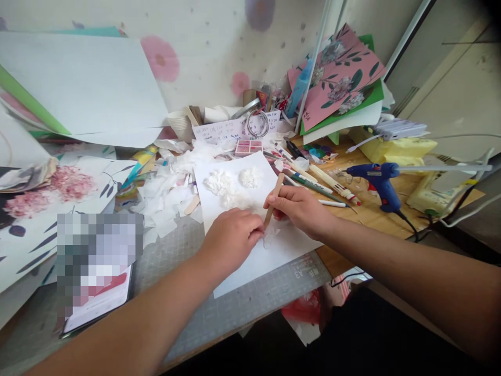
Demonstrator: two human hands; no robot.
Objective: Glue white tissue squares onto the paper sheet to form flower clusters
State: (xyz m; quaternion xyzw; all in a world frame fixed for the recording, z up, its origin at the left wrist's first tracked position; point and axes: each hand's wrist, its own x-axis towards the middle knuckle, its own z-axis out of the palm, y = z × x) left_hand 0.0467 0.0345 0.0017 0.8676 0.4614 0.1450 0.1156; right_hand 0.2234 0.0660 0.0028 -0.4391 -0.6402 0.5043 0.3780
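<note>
My right hand (299,209) grips a flat wooden craft stick (276,190), which slants down toward the white paper (242,271). Beside its lower end, my left hand (237,235) has its fingers pinched together; what they hold, if anything, is hidden. A small translucent white scrap (270,239) lies under the stick's tip and close to the left fingertips. Clumps of crumpled white tissue flowers (219,183) sit on the upper part of the sheet, partly behind my left hand.
A grey cutting mat (172,292) lies under the paper. At the right are a blue glue gun (378,180) with its cord and several pens (313,185). Torn white tissue (168,193) and a phone (102,308) lie at the left. A pink flower picture (340,78) leans at the back.
</note>
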